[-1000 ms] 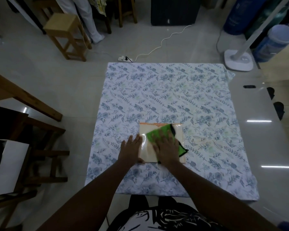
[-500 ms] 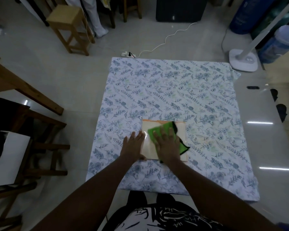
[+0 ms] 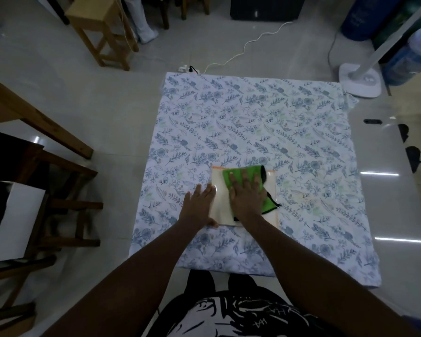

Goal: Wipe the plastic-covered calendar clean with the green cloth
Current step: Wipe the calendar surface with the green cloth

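While the right hand point(image 3: 247, 195) presses flat on the green cloth point(image 3: 252, 177), palm down with fingers spread, the left hand point(image 3: 199, 205) lies open across the left edge of the calendar point(image 3: 220, 203). Neither grip is closed around anything: it's all flat pressure, no pinching. My guess is the left hand is just there to pin the thing down so the slick plastic cover doesn't skate around on the floral sheet point(image 3: 253, 117) when the cloth drags across it. Makes sense, since shiny plastic on fabric probably slides pretty easily.

The calendar sits on the near middle of the sheet, right in front of the person, with the cloth covering its upper middle part and a black-trimmed corner hanging down toward the right side. The bare cream strip between the hands looks glossy.

As for writing, I can't read anything on the calendar itself; it's too dim and small. The person's dark shirt point(image 3: 229, 317) has a white graphic with some lettering, but it's not legible either.
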`<move>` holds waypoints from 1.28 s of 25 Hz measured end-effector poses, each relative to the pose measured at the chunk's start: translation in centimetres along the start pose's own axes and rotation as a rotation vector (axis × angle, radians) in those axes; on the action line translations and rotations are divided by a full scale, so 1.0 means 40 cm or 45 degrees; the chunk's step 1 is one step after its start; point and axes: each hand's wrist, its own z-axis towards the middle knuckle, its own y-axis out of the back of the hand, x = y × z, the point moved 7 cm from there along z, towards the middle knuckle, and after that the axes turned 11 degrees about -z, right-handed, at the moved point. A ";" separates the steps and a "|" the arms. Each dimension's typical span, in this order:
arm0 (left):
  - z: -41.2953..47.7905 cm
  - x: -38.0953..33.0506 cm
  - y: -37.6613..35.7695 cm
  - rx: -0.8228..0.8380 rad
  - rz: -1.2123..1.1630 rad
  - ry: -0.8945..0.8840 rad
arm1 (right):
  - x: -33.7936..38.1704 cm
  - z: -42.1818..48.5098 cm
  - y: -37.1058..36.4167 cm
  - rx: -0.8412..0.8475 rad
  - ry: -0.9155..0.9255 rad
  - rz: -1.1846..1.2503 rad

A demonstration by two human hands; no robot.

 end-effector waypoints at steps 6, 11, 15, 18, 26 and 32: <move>-0.001 0.005 0.004 -0.010 0.068 -0.013 | -0.033 -0.011 0.006 -0.020 0.248 -0.225; 0.003 0.004 0.003 -0.020 0.085 -0.008 | -0.145 -0.054 0.002 -0.047 -0.103 -0.140; 0.009 0.010 -0.005 -0.037 0.048 -0.023 | 0.034 -0.022 -0.001 -0.041 0.006 -0.068; 0.014 0.016 -0.015 -0.019 0.007 -0.033 | 0.066 0.016 0.006 -0.026 0.111 -0.095; 0.001 0.071 -0.003 -0.161 -0.079 0.042 | 0.045 -0.124 -0.048 -0.150 0.587 -0.296; -0.002 0.079 -0.025 -0.128 -0.047 0.057 | 0.036 0.000 0.014 -0.133 0.393 -0.214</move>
